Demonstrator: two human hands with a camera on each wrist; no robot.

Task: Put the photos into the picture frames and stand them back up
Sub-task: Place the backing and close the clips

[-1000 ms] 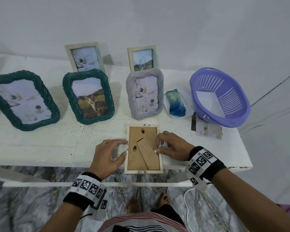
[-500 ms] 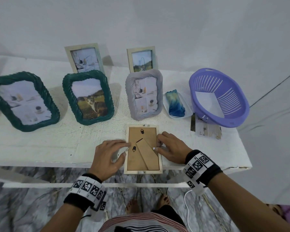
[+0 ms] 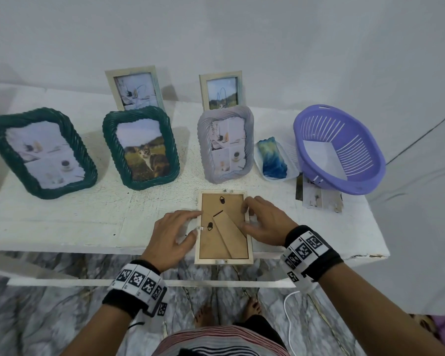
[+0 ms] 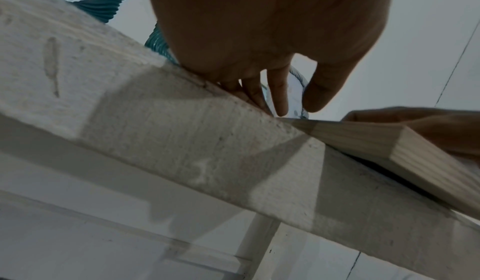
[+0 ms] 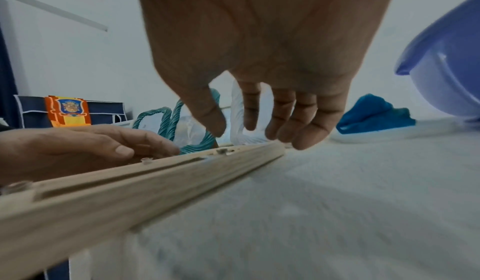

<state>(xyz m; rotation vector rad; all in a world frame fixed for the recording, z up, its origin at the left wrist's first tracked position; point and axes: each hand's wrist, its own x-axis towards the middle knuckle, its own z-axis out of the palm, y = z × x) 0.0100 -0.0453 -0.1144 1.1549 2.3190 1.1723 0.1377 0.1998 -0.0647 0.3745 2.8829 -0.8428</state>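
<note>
Head view alone shows wooden frame point(image 3: 224, 227) face-down on desk point(image 3: 88, 222). Left hand point(image 3: 170, 237), right hand point(image 3: 265, 224): fingers loosely spread, tips touching frame's side rails.

Your face-down frame point(image 3: 223, 227) lies at the table's point(image 3: 62, 222) near edge, its near end overhanging. Your left hand point(image 3: 170, 237) sits at its 9 o'clock, your right hand point(image 3: 265, 224) at 3 o'clock. At 12 o'clock stands the grey frame point(image 3: 225, 147), another frame point(image 3: 221, 91) behind it. The basket point(image 3: 339, 150) sits at 2 o'clock, on loose photos point(image 3: 319, 201).
</note>
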